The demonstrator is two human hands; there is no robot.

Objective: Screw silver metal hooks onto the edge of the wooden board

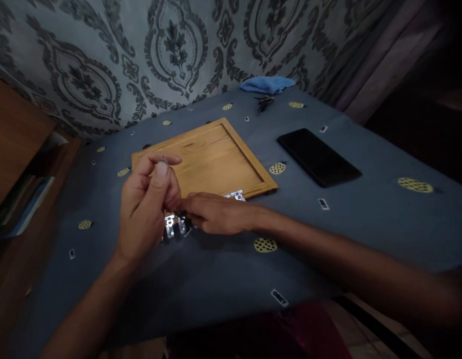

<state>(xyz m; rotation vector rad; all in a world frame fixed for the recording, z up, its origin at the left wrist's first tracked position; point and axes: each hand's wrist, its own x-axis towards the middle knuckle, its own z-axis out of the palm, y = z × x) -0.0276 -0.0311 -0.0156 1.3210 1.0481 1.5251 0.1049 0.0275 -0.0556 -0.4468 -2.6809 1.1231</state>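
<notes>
A framed wooden panel (201, 159), like a small cabinet door, lies flat on the cloth-covered table. Along its near edge sit shiny metal hinges (170, 227), with another metal hinge (236, 195) further right. My left hand (146, 199) is closed above the panel's near left side, its thumb against the curled fingers; what it holds, if anything, is hidden. My right hand (218, 213) reaches in from the right, its fingers bent together just beside the left hand and over the hinges. A small dark piece shows at its fingertips, too unclear to name.
A black phone-like slab (318, 157) lies right of the panel. Behind it are a blue cloth (268, 84) and a small dark object (265, 102). A wooden shelf unit (23, 144) with books stands at the left, and a patterned wall (174, 50) borders the table's back.
</notes>
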